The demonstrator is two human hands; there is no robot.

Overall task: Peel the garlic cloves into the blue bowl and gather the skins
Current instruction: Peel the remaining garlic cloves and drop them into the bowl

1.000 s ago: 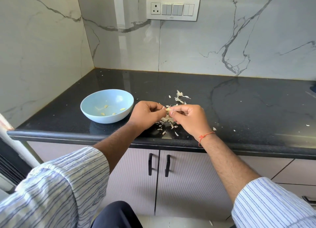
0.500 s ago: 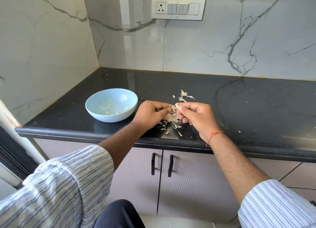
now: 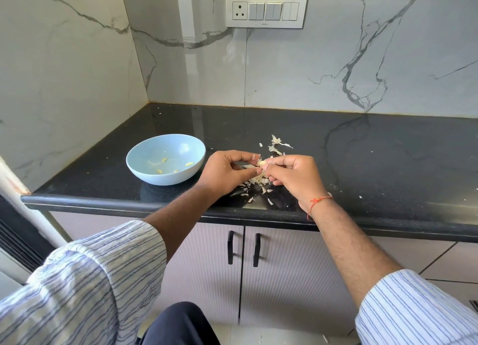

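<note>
Garlic clove [image 3: 262, 163] pinched between both grips above tabletop [image 3: 362, 163]. Left hand [image 3: 225, 172] and right hand [image 3: 294, 175] fingers curled on clove. Skins [image 3: 258, 182] directly below grip. Blue bowl [image 3: 165, 158] left of grip, peeled cloves [image 3: 190, 164] inside.

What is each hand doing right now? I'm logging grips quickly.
Left hand: pinches the skin of the garlic clove.
Right hand: holds the same garlic clove between thumb and fingers.

Glossy black stone counter [image 3: 336, 163], marble-look wall [image 3: 310, 73]
</note>
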